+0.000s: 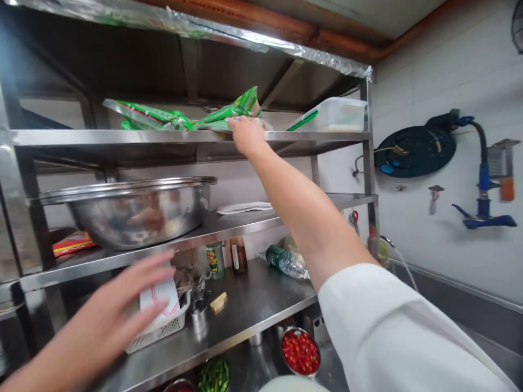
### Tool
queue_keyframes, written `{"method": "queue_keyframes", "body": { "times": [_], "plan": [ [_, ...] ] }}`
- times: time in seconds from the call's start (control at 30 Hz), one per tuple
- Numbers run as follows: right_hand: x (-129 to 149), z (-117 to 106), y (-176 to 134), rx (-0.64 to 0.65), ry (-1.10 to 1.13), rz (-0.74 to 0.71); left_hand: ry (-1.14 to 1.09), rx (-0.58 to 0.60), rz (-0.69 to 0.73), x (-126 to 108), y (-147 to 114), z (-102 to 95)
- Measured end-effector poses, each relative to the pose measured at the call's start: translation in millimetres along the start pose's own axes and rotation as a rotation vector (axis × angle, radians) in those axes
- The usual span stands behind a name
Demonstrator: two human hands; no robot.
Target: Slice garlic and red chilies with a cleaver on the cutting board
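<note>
My right hand [248,135] reaches up to the upper steel shelf and is closed on the right end of a green and clear printed plastic bag [163,117]. Its fingertips are partly hidden by the bag and the hand itself. Down at the left, my left hand [118,305] is smeared by motion, with its fingers apart and nothing in them. It hangs in front of a white plastic basket [161,333] on the lower shelf. A large steel bowl [139,218] stands on the middle shelf, above the left hand.
A clear plastic box [345,114] sits at the upper shelf's right end. Lower down are a bottle [288,262], a jar [215,260], a steel cup [200,318], a bowl of red chopped peppers [301,351] and green vegetables [214,375]. A hose reel [414,151] hangs on the wall.
</note>
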State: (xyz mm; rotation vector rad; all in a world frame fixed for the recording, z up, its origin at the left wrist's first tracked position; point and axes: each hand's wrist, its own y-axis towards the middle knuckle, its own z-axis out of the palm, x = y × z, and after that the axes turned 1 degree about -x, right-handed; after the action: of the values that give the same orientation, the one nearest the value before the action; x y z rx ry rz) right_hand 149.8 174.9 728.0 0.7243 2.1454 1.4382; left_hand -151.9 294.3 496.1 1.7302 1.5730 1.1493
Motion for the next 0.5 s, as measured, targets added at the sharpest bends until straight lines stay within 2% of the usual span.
{"method": "queue_keyframes", "body": {
  "times": [0.07, 0.2, 0.27, 0.3, 0.37, 0.43, 0.5],
  "plan": [
    [-9.8, -1.3, 3.9, -0.021, 0.048, -0.061, -0.006, -0.031, -0.03, 2.1, 92.9, 16.9],
    [-29.9, 5.0, 12.0, -0.065, 0.195, -0.189, 0.131, -0.343, -0.102, 11.5, 304.9, 31.7],
    [-38.7, 6.7, 16.1, -0.064, 0.271, -0.241, 0.159, -0.425, -0.287, 23.5, 384.6, 39.3],
    [-43.2, 6.5, 18.2, -0.065, 0.296, -0.259, 0.146, -0.411, -0.38, 31.5, 411.7, 44.0],
    [-53.1, 4.7, 21.7, -0.073, 0.321, -0.3, 0.142, -0.294, -0.434, 49.8, 440.2, 53.2],
    [-65.3, 2.8, 24.1, -0.102, 0.323, -0.33, 0.173, -0.172, -0.46, 67.1, 443.4, 59.8],
    [-80.2, 2.8, 26.1, -0.128, 0.315, -0.328, 0.229, -0.125, -0.511, 80.1, 436.6, 63.1]
  ]
}}
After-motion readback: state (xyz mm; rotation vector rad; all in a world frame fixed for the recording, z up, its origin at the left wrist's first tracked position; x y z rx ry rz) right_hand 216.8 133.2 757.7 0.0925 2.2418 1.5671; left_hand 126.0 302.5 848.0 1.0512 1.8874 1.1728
